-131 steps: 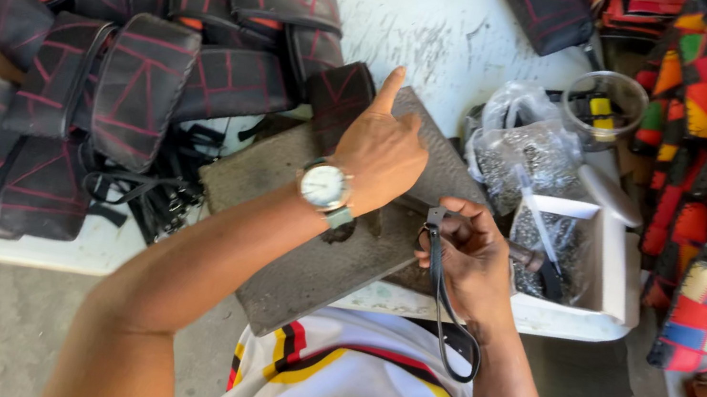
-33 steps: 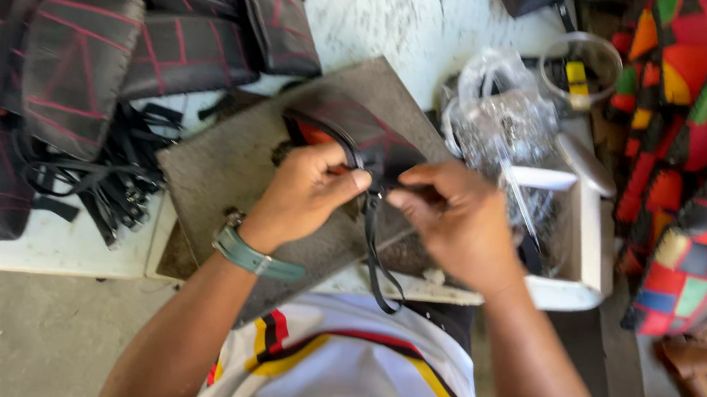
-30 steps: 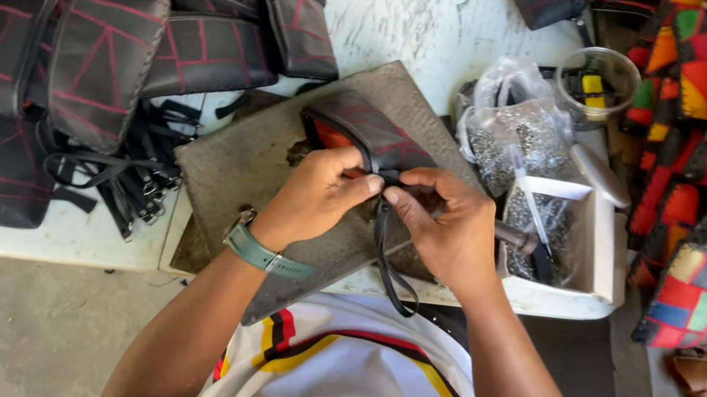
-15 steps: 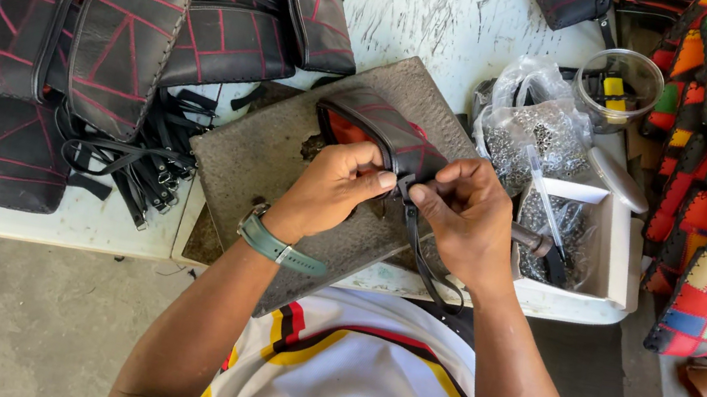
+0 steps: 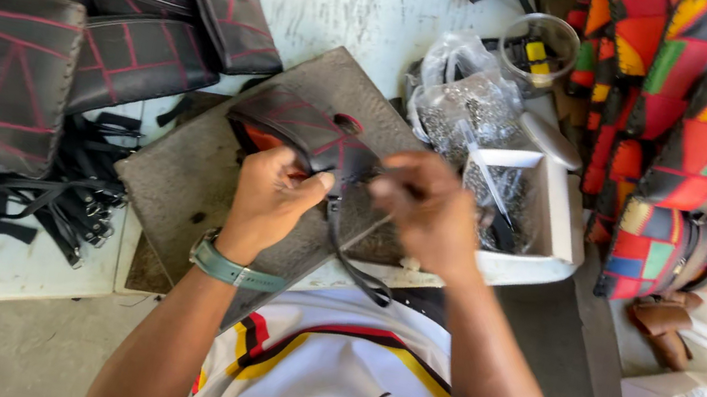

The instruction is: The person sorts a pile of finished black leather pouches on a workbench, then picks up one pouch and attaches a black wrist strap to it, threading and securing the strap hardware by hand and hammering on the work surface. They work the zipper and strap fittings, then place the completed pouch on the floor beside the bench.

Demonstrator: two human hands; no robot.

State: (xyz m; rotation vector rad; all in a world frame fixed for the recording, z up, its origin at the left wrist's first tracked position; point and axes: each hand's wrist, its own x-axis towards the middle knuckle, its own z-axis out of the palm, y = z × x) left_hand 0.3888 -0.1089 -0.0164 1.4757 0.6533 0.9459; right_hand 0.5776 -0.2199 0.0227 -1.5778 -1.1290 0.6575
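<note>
A small black leather bag (image 5: 298, 126) with red stitching and an orange lining lies on a dark grey work board (image 5: 209, 192). My left hand (image 5: 272, 194) grips the bag's near edge, thumb pressed by the strap end. My right hand (image 5: 429, 212) is blurred and pinches the black strap (image 5: 352, 261) where it meets the bag. The strap hangs down toward my shirt. A teal-banded watch (image 5: 230, 269) sits on my left wrist.
Several finished black bags (image 5: 60, 50) are piled at the left, with a heap of black straps (image 5: 73, 197) beside them. A white box of metal hardware (image 5: 553, 219), plastic bags (image 5: 459, 91) and a clear cup (image 5: 540, 47) stand at the right. Colourful patchwork bags (image 5: 702, 144) hang further right.
Earlier my left hand lay flat on the bag while the right held the strap apart. Both hands have since come together on the bag's edge, and the right hand is shifting slightly.
</note>
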